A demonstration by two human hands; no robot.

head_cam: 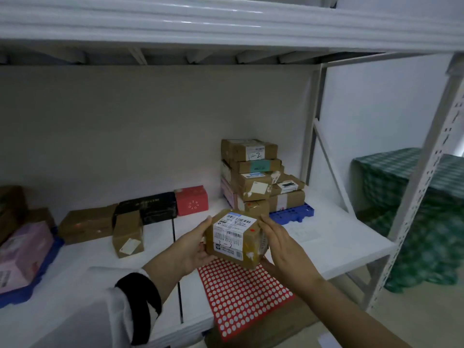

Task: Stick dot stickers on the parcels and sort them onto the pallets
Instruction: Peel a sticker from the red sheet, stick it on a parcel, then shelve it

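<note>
Mostly, the print on the white label (232, 231) of the parcel (247, 249) is too blurred to be read; left fingers under it are hidden. The parcel is held above the sticker sheet (241, 295) at the shelf (339, 237) front: gripped by the left hand (193, 247), thumb on top, and pressed by the right hand (281, 243) w/ straight fingers (270, 228). A red dot (252, 230) is stuck beside the label. "-2" is handwritten on the top box (248, 149) on the blue pallet (296, 213) behind.

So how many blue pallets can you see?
2. One blue pallet sits on the right under the stack of brown parcels; the other is at the far left under the pink box. More may be out of view.
</note>
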